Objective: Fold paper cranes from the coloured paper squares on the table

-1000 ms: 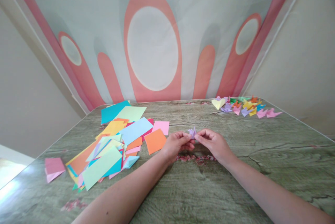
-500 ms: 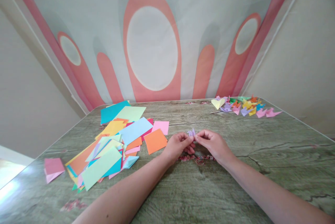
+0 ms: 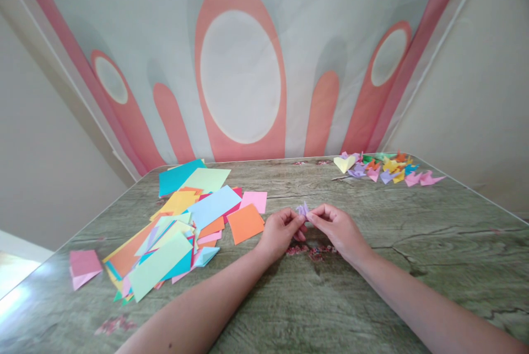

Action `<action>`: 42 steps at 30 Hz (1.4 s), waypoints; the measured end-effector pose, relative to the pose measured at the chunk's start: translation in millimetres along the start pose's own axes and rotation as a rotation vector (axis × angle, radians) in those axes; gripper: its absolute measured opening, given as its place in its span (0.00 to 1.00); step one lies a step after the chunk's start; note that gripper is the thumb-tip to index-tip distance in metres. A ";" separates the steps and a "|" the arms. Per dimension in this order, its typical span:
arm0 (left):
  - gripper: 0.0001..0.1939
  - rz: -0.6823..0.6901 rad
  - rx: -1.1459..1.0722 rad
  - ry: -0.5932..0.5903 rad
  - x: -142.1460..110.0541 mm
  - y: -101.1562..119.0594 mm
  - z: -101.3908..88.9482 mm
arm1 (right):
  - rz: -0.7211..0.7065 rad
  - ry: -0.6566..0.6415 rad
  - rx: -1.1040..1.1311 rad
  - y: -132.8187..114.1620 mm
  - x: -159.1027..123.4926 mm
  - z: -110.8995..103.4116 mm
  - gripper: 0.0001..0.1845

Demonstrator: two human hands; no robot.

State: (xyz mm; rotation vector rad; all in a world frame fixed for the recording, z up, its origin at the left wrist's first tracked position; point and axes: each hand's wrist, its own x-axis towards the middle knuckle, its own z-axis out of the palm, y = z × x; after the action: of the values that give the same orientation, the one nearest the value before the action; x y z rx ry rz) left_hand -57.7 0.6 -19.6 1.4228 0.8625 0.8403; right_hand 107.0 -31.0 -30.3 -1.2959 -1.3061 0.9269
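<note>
A small purple origami crane [image 3: 303, 209] is pinched between my two hands over the middle of the wood-grain table [image 3: 413, 288]. My left hand [image 3: 283, 227] grips its left side between thumb and fingers. On the other side, the thumb and forefinger of my right hand [image 3: 334, 225] close on its right edge. The lower part of the folded paper is hidden behind my fingertips. Nearest to my left hand lies an orange paper square [image 3: 246, 224].
Loose coloured sheets [image 3: 161, 266] lie piled on the left, with a folded pink paper [image 3: 85, 268] beside them. At the back right sit several folded paper cranes [image 3: 388, 176] and a pale yellow paper heart [image 3: 344, 164]. A patterned backdrop [image 3: 239, 73] hangs behind the table.
Both hands stay in nearly the same place around the purple crane. The lower fingers of my left hand have curled in slightly.
</note>
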 end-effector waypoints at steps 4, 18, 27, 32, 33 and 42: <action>0.17 0.015 0.030 0.021 -1.5 1.8 2.0 | -0.004 0.014 -0.011 -4.1 -0.7 1.2 0.14; 0.16 0.029 0.052 0.040 -3.3 4.1 4.3 | 0.000 0.076 -0.010 -2.3 -0.6 2.7 0.13; 0.15 0.041 0.074 0.043 -0.5 0.7 0.2 | 0.002 -0.035 0.017 -1.6 0.8 2.6 0.18; 0.13 0.036 0.123 0.055 0.8 -2.8 -1.5 | 0.003 -0.083 -0.032 -0.5 1.6 0.3 0.18; 0.13 0.035 0.134 0.054 0.8 -4.0 -1.7 | 0.005 -0.085 -0.046 0.2 1.8 0.0 0.18; 0.13 0.021 0.148 0.052 -0.2 -9.2 -1.5 | -0.033 -0.026 -0.199 -2.9 -0.2 0.8 0.16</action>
State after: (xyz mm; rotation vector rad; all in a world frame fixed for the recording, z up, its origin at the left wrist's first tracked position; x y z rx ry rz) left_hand -59.2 1.3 -28.8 1.5460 0.9671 0.8462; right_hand 105.6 -31.5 -27.7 -1.4138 -1.4646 0.8090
